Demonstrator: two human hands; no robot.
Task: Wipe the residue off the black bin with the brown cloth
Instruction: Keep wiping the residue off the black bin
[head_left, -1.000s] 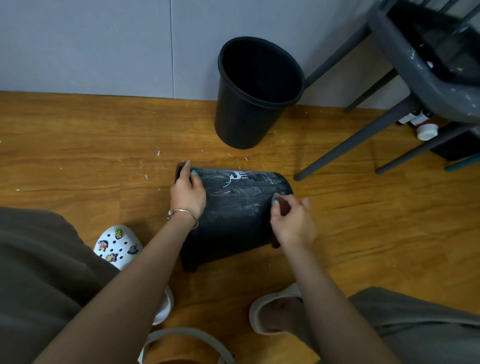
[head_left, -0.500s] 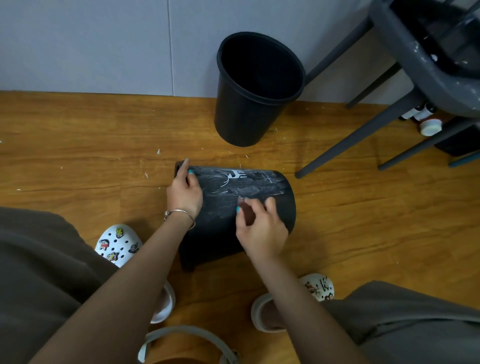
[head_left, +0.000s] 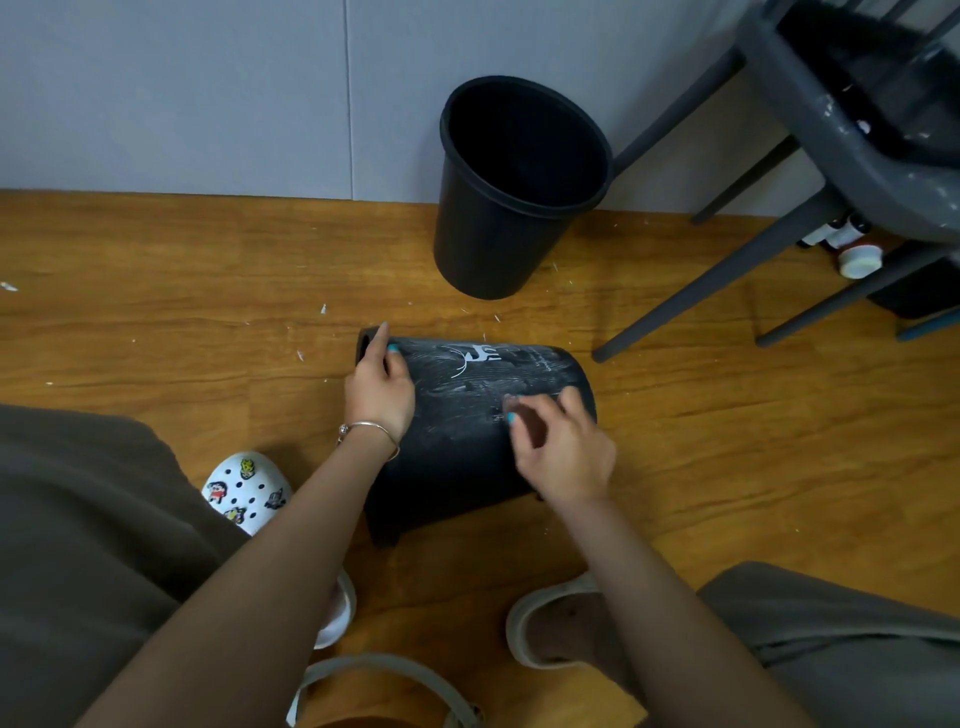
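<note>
Right hand (head_left: 563, 447) curls its fingers over a small brown cloth (head_left: 519, 410), pressing it to the side of the black bin (head_left: 467, 415) lying on the floor (head_left: 156, 291). Left hand (head_left: 379, 387) rests flat near the rim, steadying. White residue (head_left: 540, 366) streaks the upper wall; plenty left to wipe.

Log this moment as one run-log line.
left hand: steadies lying bin | right hand: rubs cloth on bin | residue: remains
</note>
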